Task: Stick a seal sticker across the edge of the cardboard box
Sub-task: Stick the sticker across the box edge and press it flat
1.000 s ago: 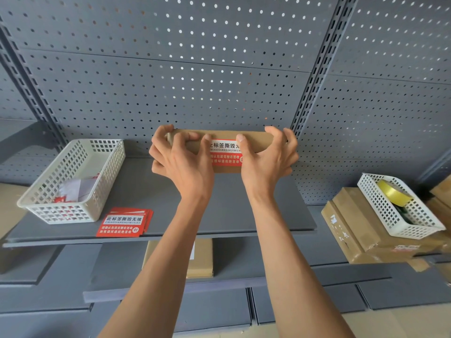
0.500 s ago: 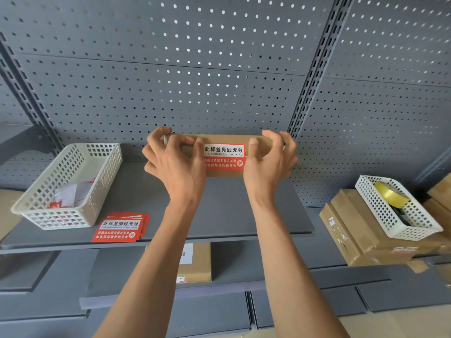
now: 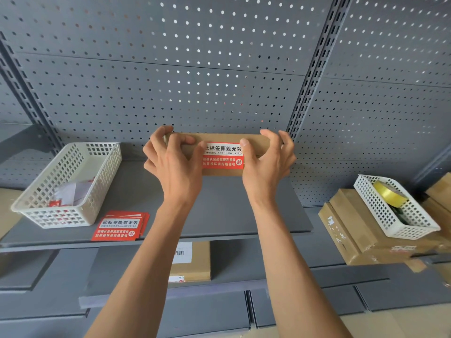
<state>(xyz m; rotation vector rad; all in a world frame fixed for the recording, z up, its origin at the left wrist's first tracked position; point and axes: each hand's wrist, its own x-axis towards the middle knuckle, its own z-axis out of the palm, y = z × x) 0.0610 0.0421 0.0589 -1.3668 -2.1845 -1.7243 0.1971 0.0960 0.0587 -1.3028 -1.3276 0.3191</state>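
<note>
The step in hand looks like pressing the sticker down: the red and white sticker [image 3: 222,156] already lies on the near face of the cardboard box [image 3: 214,140], its white upper band reaching the box's top front edge. Whether it wraps over onto the top face cannot be told from this angle. The box stands on the grey shelf [image 3: 136,191], against the pegboard wall [image 3: 195,81], between the 2 hands.

The left hand [image 3: 174,164] holds the box's left end, fingers [image 3: 161,135] curled over the top edge and thumb pressing the front face just beside the sticker's left border. The right hand [image 3: 266,162] mirrors it at the right end, fingers hooked over the top, thumb at the sticker's upper right corner. Both wrists are bent back, forearms reaching up and forward.

The next move probably calls for rubbing the thumbs along the sticker to flatten it over the edge, while the curled fingers keep the box from sliding back.

A stack of spare stickers [image 3: 119,226] lies at the shelf's near edge, beside a white basket [image 3: 68,186].
</note>
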